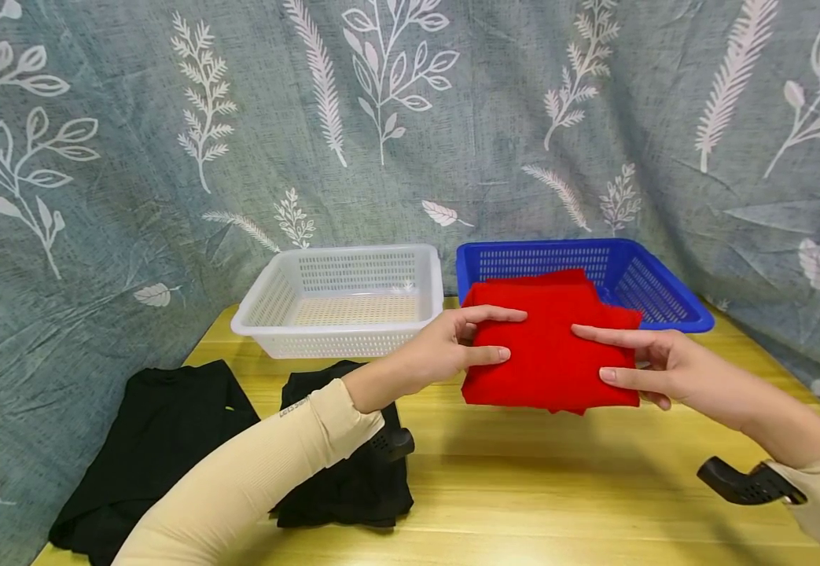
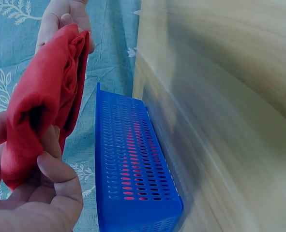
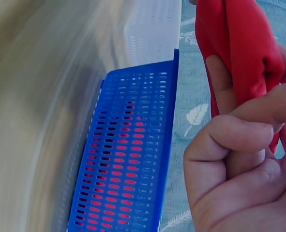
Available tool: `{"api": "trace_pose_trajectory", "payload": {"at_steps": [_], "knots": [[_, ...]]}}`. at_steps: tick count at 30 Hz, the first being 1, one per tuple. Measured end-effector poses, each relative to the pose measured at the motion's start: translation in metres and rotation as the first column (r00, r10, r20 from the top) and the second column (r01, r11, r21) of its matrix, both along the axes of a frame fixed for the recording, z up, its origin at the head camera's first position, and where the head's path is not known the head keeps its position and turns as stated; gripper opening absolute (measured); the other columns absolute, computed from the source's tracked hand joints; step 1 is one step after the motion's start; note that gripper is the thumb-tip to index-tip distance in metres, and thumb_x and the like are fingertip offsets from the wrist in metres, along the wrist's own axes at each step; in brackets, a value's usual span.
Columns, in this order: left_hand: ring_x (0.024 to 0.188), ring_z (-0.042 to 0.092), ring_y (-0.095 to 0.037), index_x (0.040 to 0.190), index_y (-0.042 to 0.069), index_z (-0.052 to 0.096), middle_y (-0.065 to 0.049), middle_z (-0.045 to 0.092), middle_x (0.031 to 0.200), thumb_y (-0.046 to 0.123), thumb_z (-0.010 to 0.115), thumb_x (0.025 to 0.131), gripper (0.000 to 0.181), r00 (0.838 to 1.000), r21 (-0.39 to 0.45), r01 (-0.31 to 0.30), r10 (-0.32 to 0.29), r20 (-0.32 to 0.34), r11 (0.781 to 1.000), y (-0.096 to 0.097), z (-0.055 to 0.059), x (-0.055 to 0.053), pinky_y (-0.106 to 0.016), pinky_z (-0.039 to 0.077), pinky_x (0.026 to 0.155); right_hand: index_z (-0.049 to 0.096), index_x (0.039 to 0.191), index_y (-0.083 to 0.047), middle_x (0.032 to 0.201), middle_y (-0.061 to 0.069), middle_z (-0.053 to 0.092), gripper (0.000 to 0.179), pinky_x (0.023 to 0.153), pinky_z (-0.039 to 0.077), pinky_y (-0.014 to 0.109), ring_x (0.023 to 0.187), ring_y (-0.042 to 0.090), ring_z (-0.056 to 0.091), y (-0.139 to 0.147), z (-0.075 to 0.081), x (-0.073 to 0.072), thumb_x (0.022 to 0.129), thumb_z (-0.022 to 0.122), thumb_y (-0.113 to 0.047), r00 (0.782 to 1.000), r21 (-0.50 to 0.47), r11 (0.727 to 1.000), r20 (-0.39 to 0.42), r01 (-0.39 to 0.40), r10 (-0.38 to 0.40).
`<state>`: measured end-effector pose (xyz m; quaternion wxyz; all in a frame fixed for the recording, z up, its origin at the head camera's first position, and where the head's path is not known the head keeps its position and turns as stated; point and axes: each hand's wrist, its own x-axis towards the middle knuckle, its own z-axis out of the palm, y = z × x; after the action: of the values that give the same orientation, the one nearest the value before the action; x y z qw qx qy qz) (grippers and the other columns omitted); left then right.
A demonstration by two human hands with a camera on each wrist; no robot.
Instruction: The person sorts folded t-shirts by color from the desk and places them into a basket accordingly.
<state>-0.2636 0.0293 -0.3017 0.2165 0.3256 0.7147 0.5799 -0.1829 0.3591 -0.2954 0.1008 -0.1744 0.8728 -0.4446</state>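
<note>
A folded red cloth garment [image 1: 551, 354] is held up off the table, in front of the blue basket [image 1: 664, 271]. My left hand [image 1: 445, 346] pinches its left edge, thumb and fingers on either side of the folds. At the opposite edge, my right hand [image 1: 664, 365] grips the cloth the same way. The left wrist view shows the folded layers of the red garment [image 2: 46, 96] from the side. Through the slots of the blue basket [image 3: 128, 145], red cloth shows inside in both wrist views.
Left of the blue basket stands a white basket [image 1: 346, 342] with nothing visible in it. Two black garments lie on the table: one spread at the left [image 1: 162, 440], another folded [image 1: 346, 495] partly under my left forearm. A patterned curtain [image 1: 410, 157] hangs behind.
</note>
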Motion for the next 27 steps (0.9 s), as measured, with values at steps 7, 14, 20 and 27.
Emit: {"api": "trace_pose_trajectory", "payload": {"at_steps": [7,14,20,27], "knots": [[0.108,0.073,-0.017,0.153,0.027,0.062,-0.011,0.073,0.131,0.012,0.072,0.103,0.053,1.000,0.019,-0.012,0.012,-0.007,1.000,0.007,0.004,-0.008,-0.034,0.064,0.092,0.044,0.165,-0.035,0.075,0.007,0.052,0.064,0.053,0.041,0.036,0.064,0.032,0.049,0.004,0.004,-0.006,0.107,0.069,-0.026,0.998,0.034,0.997,-0.008,0.063,-0.063],[0.109,0.073,-0.018,0.152,0.027,0.063,-0.011,0.074,0.131,0.011,0.071,0.104,0.051,1.000,0.051,-0.011,0.011,0.000,0.999,0.012,0.008,-0.020,-0.031,0.062,0.092,0.044,0.165,-0.036,0.072,0.001,0.046,0.064,0.055,0.041,0.039,0.062,0.032,0.047,0.008,0.006,-0.015,0.107,0.069,-0.029,0.996,0.035,0.995,-0.021,0.088,-0.088],[0.109,0.073,-0.018,0.150,0.028,0.064,-0.010,0.075,0.128,0.011,0.070,0.105,0.049,1.000,0.059,-0.011,0.011,-0.011,0.998,0.015,0.008,-0.030,-0.031,0.061,0.093,0.044,0.165,-0.033,0.071,0.001,0.047,0.065,0.055,0.042,0.040,0.060,0.032,0.046,0.011,0.008,-0.023,0.106,0.070,-0.027,0.995,0.023,0.996,-0.048,0.087,-0.086],[0.083,0.060,-0.017,0.145,0.039,0.067,-0.004,0.067,0.089,0.016,0.069,0.106,0.045,0.997,0.021,-0.035,0.037,-0.073,0.999,0.020,0.009,-0.039,-0.027,0.049,0.074,0.043,0.166,-0.034,0.071,-0.001,0.042,0.066,0.057,0.044,0.039,0.058,0.029,0.044,0.016,0.010,-0.034,0.106,0.071,-0.029,0.992,0.003,0.992,-0.028,0.125,-0.125]]}}
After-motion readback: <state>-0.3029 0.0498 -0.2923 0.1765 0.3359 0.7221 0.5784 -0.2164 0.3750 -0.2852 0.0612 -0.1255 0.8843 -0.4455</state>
